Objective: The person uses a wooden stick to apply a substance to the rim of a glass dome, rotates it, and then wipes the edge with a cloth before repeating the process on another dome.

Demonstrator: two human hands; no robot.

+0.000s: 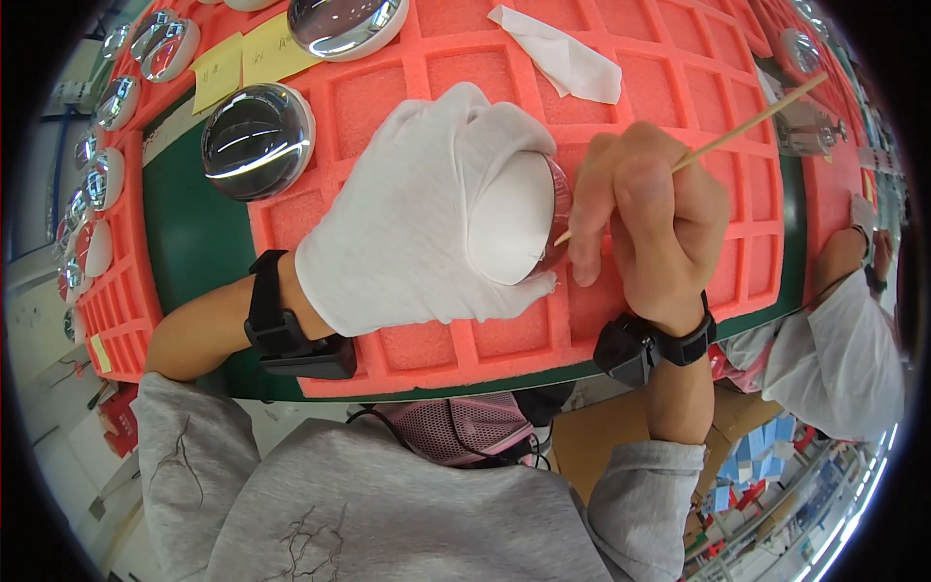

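Note:
My left hand, in a white glove, is closed around a rounded piece with a smooth white surface and a clear, shiny edge. The glove covers much of that piece. In the bare fingers of my right hand is a thin wooden stick, pinched like a pen and slanting up to the right. Its lower tip points at the clear edge of the piece; whether it touches, I cannot tell. Both hands are over a pink foam tray divided into square pockets.
Glossy domes with white rims, one dark and one silvery, lie left of centre by yellow paper notes. A white cloth rests on the far pockets. A small glass jar stands right; beyond sits another person.

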